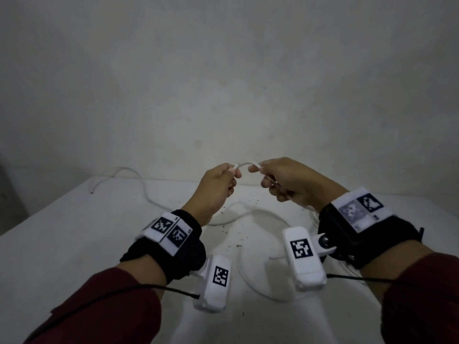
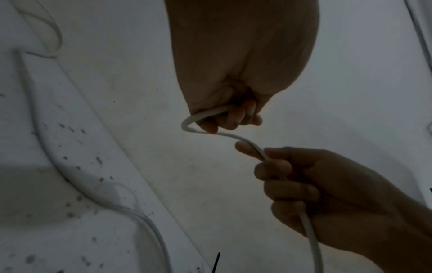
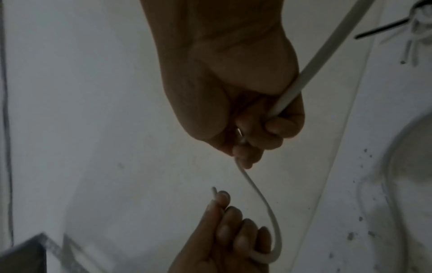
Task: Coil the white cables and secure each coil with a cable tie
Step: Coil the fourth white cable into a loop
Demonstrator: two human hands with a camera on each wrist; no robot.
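Both hands are raised above the white table [image 1: 74,232] with one white cable [image 1: 246,165] spanning the short gap between them. My left hand [image 1: 232,173] grips the cable's end section in curled fingers; in the right wrist view the cable tip [image 3: 214,190] pokes past the left forefinger. My right hand [image 1: 258,171] holds the same cable [image 2: 233,137] in a fist a little to the right. The cable's long tail [image 3: 327,55] runs from that fist back toward the wrist. It makes an S-bend [image 3: 261,199] between the left hand [image 3: 229,230] and the right hand [image 3: 252,133].
Loose white cable [image 1: 139,180] trails over the table's far left, and another loop [image 1: 248,276] lies between my forearms. A black cable tie [image 3: 383,29] sticks out from a bundled cable beside my right wrist. Dark specks dot the tabletop. A pale wall stands behind.
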